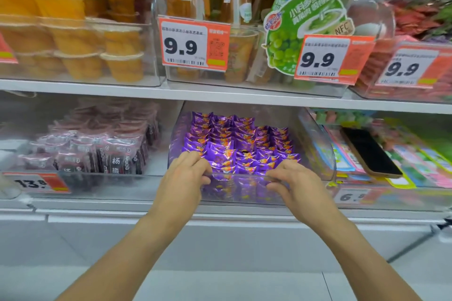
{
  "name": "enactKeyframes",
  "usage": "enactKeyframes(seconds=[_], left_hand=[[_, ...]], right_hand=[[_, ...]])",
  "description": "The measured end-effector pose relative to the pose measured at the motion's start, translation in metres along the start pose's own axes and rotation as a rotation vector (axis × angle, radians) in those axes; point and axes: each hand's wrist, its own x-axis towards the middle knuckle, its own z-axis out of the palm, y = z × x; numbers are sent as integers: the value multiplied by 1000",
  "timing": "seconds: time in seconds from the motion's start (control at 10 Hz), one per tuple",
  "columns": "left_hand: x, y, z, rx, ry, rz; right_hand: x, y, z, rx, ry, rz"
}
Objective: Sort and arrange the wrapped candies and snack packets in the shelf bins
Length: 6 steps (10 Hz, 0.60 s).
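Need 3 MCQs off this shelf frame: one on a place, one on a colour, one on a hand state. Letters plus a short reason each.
1. Where does the black phone lie?
A. on the packets in the bin right of the purple candies
B. on the upper shelf
C. in the left hand

2. What colour are the wrapped candies in the middle bin?
A. green
B. purple with orange marks
C. white

3. What are the two hands doing?
A. hanging idle below the shelf
B. both holding the phone
C. curled over the front rim of the middle bin, at the front row of candies

Answers:
1 A: the phone rests flat on colourful packets to the right.
2 B: purple wrappers fill that bin.
3 C: the left hand and the right hand have their fingers bent over the clear front edge.
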Motion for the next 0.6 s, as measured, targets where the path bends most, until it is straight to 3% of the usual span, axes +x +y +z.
enactKeyframes(seconds=[0.3, 0.5, 0.6], left_hand=[[-4, -3, 8, -26, -50, -33], [-8, -1, -3, -17, -74, 17], [-9, 5, -15, -56, -31, 66]], right_hand=[[1, 1, 4, -15, -13, 67], [8, -18, -4, -102, -172, 138], [10, -27, -8, -35, -77, 114]])
